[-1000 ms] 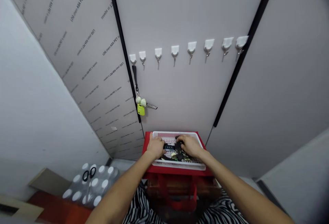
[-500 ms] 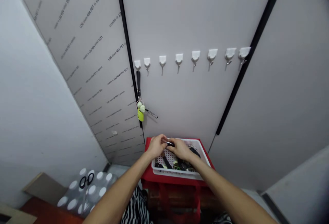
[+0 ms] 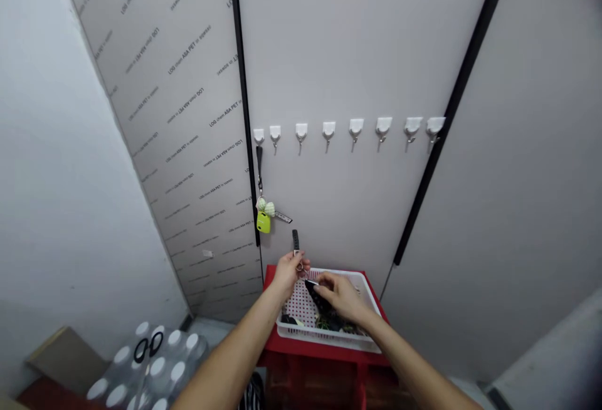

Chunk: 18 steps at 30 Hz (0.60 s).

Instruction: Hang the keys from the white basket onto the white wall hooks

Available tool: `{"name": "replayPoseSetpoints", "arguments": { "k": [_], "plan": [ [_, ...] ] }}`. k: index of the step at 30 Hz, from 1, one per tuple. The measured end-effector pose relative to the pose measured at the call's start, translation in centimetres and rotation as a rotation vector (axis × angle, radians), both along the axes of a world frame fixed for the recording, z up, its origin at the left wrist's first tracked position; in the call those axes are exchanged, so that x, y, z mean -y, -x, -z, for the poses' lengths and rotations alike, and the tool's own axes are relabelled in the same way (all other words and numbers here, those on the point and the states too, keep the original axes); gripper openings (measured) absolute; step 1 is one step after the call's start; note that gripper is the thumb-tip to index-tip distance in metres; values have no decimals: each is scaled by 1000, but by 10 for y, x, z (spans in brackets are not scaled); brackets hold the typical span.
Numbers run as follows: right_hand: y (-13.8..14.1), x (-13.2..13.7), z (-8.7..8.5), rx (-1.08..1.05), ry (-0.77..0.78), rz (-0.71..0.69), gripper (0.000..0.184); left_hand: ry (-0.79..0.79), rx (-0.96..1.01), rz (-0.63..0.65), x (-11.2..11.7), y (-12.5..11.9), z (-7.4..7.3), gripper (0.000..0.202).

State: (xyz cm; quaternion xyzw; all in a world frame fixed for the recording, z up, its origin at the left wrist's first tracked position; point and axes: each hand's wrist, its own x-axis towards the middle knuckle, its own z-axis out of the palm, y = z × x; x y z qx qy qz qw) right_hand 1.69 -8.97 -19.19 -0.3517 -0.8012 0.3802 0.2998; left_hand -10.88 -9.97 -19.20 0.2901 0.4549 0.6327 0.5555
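My left hand (image 3: 286,275) pinches a keychain by its metal ring and clasp, over the left back part of the white basket (image 3: 324,337). Its short black strap (image 3: 295,238) sticks up above the fingers. In my right hand (image 3: 345,298), closed between thumb and fingers, is a dark flat piece (image 3: 317,296) with a pale edge, close to the ring; whether it joins the keychain I cannot tell. Below lie several dark and greenish items, partly hidden by my right hand. Another keychain with a lime-green tag (image 3: 264,222) hangs from the leftmost white hook (image 3: 258,136).
A row of several white hooks (image 3: 356,126) crosses the grey panel. The basket rests on a red surface (image 3: 270,353). At lower left, scissors (image 3: 149,346) lie on white-capped bottles (image 3: 157,366). Black vertical strips (image 3: 433,165) edge the panel.
My hands have drawn apart, and the keychain's black strap now shows upright above my left hand. The dark piece has come into view at my right hand. The camera view has shifted.
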Motion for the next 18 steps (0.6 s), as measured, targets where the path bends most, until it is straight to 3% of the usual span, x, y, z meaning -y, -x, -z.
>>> {"name": "replayPoseSetpoints", "arguments": {
  "k": [3, 5, 8, 10, 13, 18],
  "plan": [
    [2, -12, -5, -112, 61, 183, 31, -85, -201, 92, 1, -4, 2, 16],
    [9, -21, -13, -169, 64, 215, 33, -149, -350, 108, 1, -6, 4, 14],
    [24, -29, -31, -146, 20, 231, 28, -221, -580, 8, -3, -3, 3, 10],
    [35, -31, -45, -134, -22, 268, 24, -256, -669, -52, -6, 2, -6, 8],
    [51, -36, -71, -215, -78, 226, 21, -329, -610, -69, -10, 12, -32, 12],
    [82, -53, -131, -413, -158, 158, 25, -403, -471, -160, -17, 33, -98, 18]
  ]
}}
